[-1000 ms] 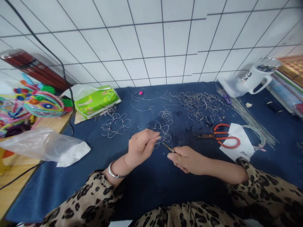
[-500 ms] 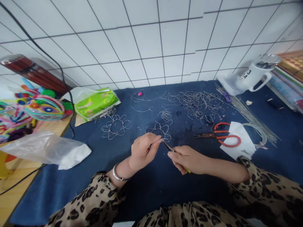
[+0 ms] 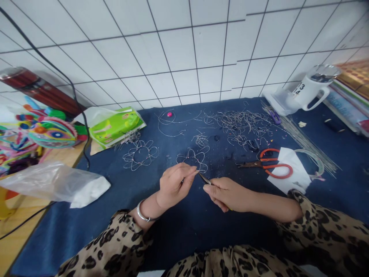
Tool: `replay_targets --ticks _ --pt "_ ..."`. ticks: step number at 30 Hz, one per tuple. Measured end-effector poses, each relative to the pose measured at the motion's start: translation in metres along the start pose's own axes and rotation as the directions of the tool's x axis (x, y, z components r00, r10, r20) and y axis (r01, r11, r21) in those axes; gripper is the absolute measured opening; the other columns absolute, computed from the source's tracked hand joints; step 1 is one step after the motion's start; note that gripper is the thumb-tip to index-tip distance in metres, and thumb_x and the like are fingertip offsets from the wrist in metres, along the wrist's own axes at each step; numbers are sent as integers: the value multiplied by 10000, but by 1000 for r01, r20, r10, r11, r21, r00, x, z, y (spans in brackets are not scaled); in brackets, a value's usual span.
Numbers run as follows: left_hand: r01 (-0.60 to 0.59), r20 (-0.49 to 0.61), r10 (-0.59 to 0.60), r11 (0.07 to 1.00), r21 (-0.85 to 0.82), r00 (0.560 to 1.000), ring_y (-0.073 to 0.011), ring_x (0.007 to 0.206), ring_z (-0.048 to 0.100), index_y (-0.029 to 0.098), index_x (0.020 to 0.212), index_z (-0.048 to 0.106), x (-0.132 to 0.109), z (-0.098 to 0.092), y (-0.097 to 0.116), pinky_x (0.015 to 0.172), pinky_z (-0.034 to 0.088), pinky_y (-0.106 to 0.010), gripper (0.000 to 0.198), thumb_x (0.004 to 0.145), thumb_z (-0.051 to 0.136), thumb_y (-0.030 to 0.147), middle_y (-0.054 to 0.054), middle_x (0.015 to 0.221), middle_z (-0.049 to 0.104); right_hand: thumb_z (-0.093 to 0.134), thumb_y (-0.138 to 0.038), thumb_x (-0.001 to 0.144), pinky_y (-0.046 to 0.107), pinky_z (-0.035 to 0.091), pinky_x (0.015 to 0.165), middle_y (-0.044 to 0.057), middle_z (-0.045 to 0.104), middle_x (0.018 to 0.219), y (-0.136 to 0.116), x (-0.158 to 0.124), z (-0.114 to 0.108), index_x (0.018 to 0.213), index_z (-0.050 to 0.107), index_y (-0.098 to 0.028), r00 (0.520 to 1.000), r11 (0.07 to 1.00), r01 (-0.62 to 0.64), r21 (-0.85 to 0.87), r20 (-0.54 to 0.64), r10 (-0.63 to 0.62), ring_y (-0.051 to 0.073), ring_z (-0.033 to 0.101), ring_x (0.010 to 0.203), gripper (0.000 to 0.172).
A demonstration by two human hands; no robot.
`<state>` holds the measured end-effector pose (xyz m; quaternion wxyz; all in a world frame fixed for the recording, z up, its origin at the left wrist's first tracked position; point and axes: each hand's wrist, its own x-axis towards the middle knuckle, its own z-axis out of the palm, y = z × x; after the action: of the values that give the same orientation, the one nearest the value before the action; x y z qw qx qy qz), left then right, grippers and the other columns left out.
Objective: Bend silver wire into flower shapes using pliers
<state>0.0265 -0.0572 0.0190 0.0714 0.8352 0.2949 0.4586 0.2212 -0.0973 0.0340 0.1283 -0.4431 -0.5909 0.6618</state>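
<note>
So the blue cloth (image 3: pixel 184 234) runs back to the tiled wall (image 3: pixel 207 50), and on the left its edge slants across a wooden tabletop (image 3: pixel 13 250). Both forearms come in from the near side with a wide strip of cloth between them, and the scissors (image 3: pixel 265 166) sit well off to the right of the pliers (image 3: pixel 205 179). The left hand (image 3: pixel 175 182) has thumb and forefinger pinched on the near edge of a wire flower (image 3: pixel 192 157), which is mid-cloth, partly hidden by those fingers. The right hand (image 3: pixel 226 195) is wrapped around the pliers, tips right by the left fingertips; can't tell if they're biting wire. Texture-wise: thin shiny loops make the petals, same on the second flower (image 3: pixel 140 155) to the left, and behind is a springy tangle of wire scraps (image 3: pixel 243 125). Scissors have rounded orange-red handles and dark, rusty-looking blades, with crisp white paper (image 3: pixel 301 179) under one handle. Crinkly clear bag (image 3: pixel 54 181) on the left, glossy green packet (image 3: pixel 115 127) behind it.
</note>
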Motion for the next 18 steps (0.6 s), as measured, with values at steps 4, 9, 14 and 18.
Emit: replay_targets --ticks 4,9,14,18 --pt "-2 13 2 1000 2 1000 -98 644 624 170 911 566 -1 0 -2 573 510 -200 132 804 592 99 -5 715 661 350 -479 900 193 382 461 -53 445 504 0 1 1 680 418 -177 1000 1000 -6 -9 -17 6 62 447 412 380" --pt "10 26 -10 1000 -1 1000 -112 689 618 157 899 585 -2 -1 -3 588 498 -210 119 804 585 86 -20 731 654 349 -464 899 190 336 452 -38 464 546 -2 1 1 676 423 -177 999 995 -4 -103 -45 -1 64 437 444 371" --pt "71 57 -66 994 -86 996 -113 683 602 155 891 600 3 -7 -2 618 489 -231 130 805 572 60 -16 712 639 360 -468 891 195 294 465 -29 465 545 -6 -1 0 632 419 -172 999 964 -3 -267 -37 -8 67 408 480 398" --pt "217 -62 -228 965 -148 972 -89 584 569 165 883 612 7 -15 -7 569 467 -226 115 793 602 93 3 675 609 376 -511 874 197 277 453 -27 454 551 -3 -1 1 615 414 -174 999 931 22 -364 -22 -32 70 391 484 426"
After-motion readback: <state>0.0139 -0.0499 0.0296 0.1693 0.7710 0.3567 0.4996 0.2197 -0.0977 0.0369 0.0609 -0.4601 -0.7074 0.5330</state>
